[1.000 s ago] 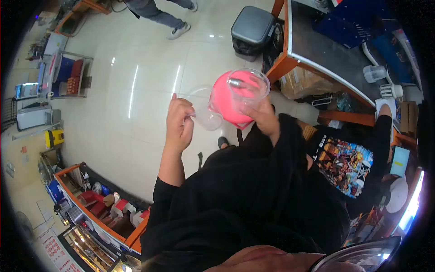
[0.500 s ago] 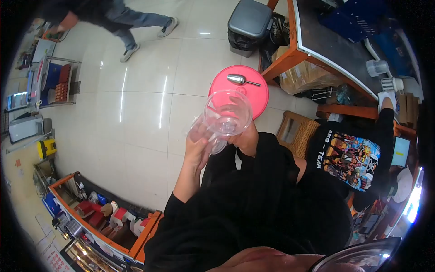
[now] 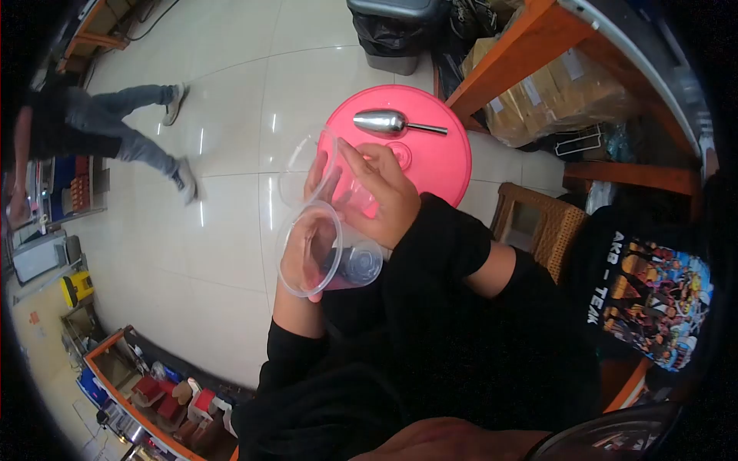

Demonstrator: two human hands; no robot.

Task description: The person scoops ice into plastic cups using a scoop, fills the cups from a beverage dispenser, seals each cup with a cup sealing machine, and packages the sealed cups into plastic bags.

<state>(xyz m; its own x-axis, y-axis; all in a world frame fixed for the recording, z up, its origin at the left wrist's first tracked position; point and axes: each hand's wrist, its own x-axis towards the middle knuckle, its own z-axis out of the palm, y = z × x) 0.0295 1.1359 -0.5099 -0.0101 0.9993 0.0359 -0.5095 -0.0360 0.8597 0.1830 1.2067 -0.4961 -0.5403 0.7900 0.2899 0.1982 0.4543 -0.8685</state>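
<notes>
- Far left of the pink lid (image 3: 434,169) and lower than it: a yellow case (image 3: 77,288), standing beside the wall.
- Far left of the lid, level with its upper half: a second person (image 3: 92,115) in a dark top, blue-grey trousers and pale shoes, legs spread apart.
- Below and left of the lid: the left hand (image 3: 301,250), its fingers closed about the lower cup (image 3: 350,263), a clear vessel tilted with its mouth facing the camera and its base turned rightward; part of the grip is seen through the plastic.
- At the lid's left edge in this view: the upper cup (image 3: 319,169), also clear and tilted. The two rims meet in the view; whether they touch cannot be told.
- In front of the lid's lower left part: the right hand (image 3: 388,192), fingers bent and clamped on the upper cup near its base.
- Above the lid: a grey bin (image 3: 396,31) with a black liner.
- On the lid's upper half: a metal scoop (image 3: 384,121), handle pointing right.
- Right of the lid and higher: wrapped cardboard boxes (image 3: 542,96).
- Right of the lid and lower: a woven seat (image 3: 550,227).
- Far right of the lid: a black printed garment (image 3: 657,300).
</notes>
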